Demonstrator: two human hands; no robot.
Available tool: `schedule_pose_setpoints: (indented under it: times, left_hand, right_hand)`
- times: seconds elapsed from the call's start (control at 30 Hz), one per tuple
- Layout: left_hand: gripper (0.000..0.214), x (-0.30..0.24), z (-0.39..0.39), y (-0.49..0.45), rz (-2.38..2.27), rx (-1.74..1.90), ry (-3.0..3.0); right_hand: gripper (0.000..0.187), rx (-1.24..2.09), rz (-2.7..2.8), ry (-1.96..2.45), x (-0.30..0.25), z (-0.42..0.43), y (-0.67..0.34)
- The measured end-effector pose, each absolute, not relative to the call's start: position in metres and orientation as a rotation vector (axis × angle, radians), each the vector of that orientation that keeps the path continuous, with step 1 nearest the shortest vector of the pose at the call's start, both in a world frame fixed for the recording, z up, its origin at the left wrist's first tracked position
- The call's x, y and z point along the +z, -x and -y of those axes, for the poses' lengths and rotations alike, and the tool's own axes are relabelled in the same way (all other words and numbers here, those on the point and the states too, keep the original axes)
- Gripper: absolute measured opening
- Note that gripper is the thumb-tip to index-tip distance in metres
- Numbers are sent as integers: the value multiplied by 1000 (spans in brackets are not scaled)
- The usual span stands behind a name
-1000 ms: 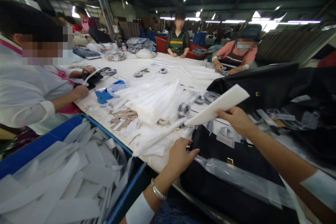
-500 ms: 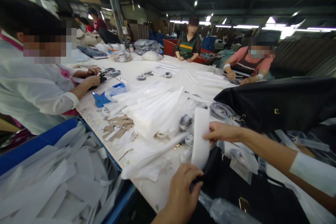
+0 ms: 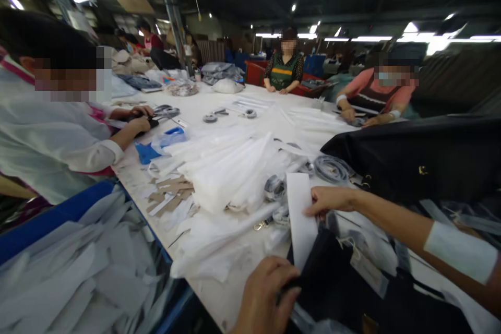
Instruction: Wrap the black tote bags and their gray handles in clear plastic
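My right hand [image 3: 331,201] pinches the edge of a white flat strip [image 3: 300,209], which stands nearly upright. The strip's lower end is hidden behind the edge of a black bag [image 3: 352,282] with a gold clasp and a paper tag [image 3: 368,270]. Low in the picture, my left hand [image 3: 269,292] is closed on the black edge of that bag, just below the strip. Beside the strip lie a metal snap hook [image 3: 261,225] and a coiled grey strap [image 3: 274,188].
White plastic sleeves [image 3: 230,172] and brown paper scraps [image 3: 172,193] cover the near table [image 3: 215,300]. A blue bin [image 3: 94,201] of white strips stands at left. Another black bag [image 3: 422,151] lies at right. Several co-workers are around the table.
The white strip has moved down, and more of its lower end is hidden at the bag's edge. My right hand has lowered with it, while my left hand keeps hold of the bag.
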State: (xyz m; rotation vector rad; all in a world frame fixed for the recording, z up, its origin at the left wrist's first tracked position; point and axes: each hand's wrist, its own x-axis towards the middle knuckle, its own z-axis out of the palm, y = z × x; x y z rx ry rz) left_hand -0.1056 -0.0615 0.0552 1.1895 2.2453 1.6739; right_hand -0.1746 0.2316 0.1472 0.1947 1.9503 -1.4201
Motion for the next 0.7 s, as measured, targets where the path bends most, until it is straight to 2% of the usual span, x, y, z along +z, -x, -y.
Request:
schedule_pose_setpoints:
  times: [0.23,0.3,0.4,0.53,0.7]
  left_hand:
    - [19,75,94,97,-2261,1713,-598]
    - [17,73,110,92,-2219,1598,-450]
    - [17,72,125,87,-2095,1423,-570]
    - [22,74,124,92,-1919,1337,-670]
    - [18,73,113,97,-1865,1227,-258]
  right_hand:
    - [29,-1701,-1828,-390,134,-195,135]
    - [26,-1650,-1845,-489,132,-199,127]
    - [25,-1511,-1850,-547,129,-210,127]
    - [40,-1284,-1929,-417,130,-215,142]
    - [40,-1165,-1918,-301,131,-207,152]
